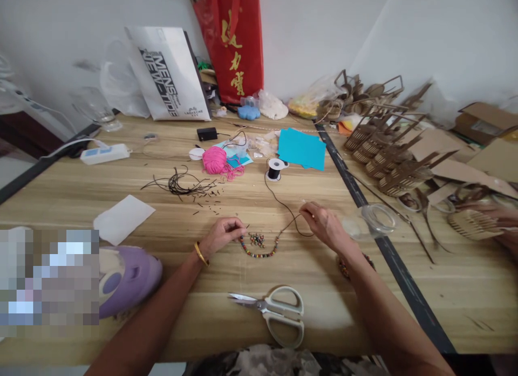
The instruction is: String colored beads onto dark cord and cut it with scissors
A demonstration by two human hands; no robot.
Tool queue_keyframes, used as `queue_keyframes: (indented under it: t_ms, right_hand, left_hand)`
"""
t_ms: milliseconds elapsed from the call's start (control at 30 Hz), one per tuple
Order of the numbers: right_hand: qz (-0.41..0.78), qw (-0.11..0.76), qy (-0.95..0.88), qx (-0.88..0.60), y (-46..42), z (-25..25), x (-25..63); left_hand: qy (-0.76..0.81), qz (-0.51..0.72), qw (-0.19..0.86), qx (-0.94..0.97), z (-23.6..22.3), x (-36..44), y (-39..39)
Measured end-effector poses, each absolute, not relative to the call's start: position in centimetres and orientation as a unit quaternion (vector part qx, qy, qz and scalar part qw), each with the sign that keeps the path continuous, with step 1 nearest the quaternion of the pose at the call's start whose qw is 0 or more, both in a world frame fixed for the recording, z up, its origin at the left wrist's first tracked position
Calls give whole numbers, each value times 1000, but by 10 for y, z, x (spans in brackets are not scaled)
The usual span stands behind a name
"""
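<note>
A string of small coloured beads (259, 254) on black cord hangs in a curve low over the wooden table. Its left end is pinched in the closed fingers of my left hand (226, 233), which has a gold bangle on the wrist. My right hand (322, 220) is closed on the black cord (286, 206) to the right of the beads; that cord runs back to a white spool (275, 170). Loose beads (257, 239) lie in a small pile between the hands. Scissors (271, 311) with pale handles rest nearer to me, blades slightly apart.
Black cord lengths (182, 183) and cut bits lie at left, behind them pink yarn (215, 160). Blue sheets (301, 148) lie farther back. Under my right forearm is a ring of beads (343, 267). At right, another person's hand (505, 211) is beside small woven baskets (388, 149).
</note>
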State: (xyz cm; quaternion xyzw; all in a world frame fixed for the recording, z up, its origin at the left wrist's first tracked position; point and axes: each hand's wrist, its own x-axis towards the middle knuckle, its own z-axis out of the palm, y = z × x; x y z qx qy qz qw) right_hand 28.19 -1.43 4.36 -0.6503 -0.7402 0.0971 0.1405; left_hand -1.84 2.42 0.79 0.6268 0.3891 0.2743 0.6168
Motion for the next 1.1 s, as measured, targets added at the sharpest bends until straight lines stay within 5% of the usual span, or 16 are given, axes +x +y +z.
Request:
queue_keyframes:
  t_ms: [300, 533, 733, 933, 1100]
  right_hand:
    - [338, 442, -595, -580, -14, 58, 282]
    - [485, 447, -559, -503, -24, 75, 283]
    - [477, 354, -606, -529, -19, 68, 285]
    - [204, 71, -763, -609, -15, 53, 277]
    - [87, 9, -820, -566, -21, 53, 272]
  left_hand:
    - [387, 262, 607, 643, 8, -19, 24]
    - [351, 262, 596, 673, 6, -20, 26]
    - [365, 244, 591, 676, 7, -20, 25]
    - [371, 244, 575, 688, 5, -20, 26]
    - [368, 256, 573, 686, 3, -19, 27]
